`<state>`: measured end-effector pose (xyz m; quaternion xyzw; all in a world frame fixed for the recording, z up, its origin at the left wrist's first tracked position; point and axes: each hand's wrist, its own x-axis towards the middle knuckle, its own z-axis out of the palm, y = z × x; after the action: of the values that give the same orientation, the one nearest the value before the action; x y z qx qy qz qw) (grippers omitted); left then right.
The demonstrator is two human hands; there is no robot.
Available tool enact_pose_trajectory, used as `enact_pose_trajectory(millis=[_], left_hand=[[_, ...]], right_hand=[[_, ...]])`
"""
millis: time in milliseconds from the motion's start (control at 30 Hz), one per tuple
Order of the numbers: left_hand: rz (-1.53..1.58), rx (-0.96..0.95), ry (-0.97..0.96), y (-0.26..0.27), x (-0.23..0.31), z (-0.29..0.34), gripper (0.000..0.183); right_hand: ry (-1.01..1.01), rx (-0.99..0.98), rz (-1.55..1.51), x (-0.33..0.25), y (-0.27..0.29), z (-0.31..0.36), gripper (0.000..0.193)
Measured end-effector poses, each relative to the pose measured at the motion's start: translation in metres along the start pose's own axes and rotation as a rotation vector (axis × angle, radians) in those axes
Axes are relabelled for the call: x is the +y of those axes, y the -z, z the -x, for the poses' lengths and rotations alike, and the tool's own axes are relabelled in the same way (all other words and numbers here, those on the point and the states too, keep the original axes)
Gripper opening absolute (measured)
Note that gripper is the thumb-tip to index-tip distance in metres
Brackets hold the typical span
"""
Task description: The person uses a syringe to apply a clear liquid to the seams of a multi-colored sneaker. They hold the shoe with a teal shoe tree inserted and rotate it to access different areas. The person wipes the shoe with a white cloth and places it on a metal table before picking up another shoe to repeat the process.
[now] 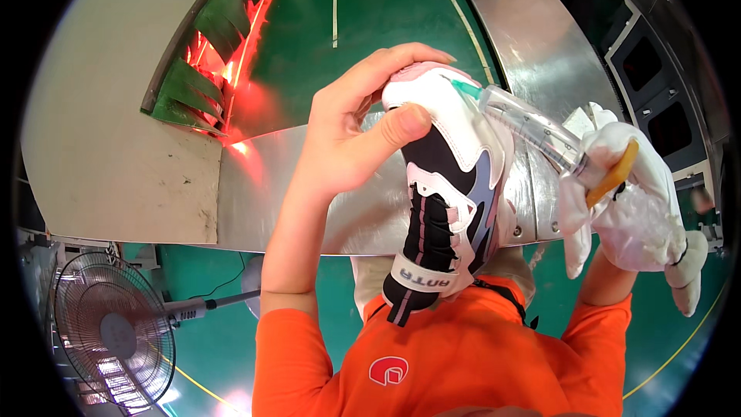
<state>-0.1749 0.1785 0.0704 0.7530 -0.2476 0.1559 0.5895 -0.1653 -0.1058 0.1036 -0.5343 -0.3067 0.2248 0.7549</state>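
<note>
My bare left hand (359, 116) grips a sneaker (455, 135) by its toe, the thumb on the upper and the fingers round the far end. White, black, pink and blue-grey panels make up the shoe, whose heel points toward my body. In a white glove, my right hand (617, 177) is closed round a clear syringe (532, 127) with an amber plunger end (614, 174). The syringe's green tip (466, 88) meets the side of the toe, near where the upper joins the sole. Whether any fluid is coming out cannot be made out.
A steel table edge (332, 216) lies under my hands, with a green conveyor belt (355, 23) beyond. At left, red light glows behind a green strip curtain (202, 50) on a beige machine housing (123, 100). A standing fan (116, 332) is at lower left.
</note>
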Motion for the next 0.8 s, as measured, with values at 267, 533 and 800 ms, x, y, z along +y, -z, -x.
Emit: enact_pose_trajectory(millis=[267,533,800], left_hand=[[0.182,0.147,0.04,-0.004,-0.018,0.012,0.055],[0.183,0.311,0.131,-0.005,-0.046,0.029,0.06],[0.323,0.351,0.215,-0.012,-0.059,0.034,0.057]], right_hand=[[0.031,-0.066,-0.032,0.014,0.006,-0.003,0.043],[0.009,-0.172,-0.02,0.032,0.015,-0.006,0.046],[-0.111,0.088,-0.253,0.053,0.018,0.016,0.045]])
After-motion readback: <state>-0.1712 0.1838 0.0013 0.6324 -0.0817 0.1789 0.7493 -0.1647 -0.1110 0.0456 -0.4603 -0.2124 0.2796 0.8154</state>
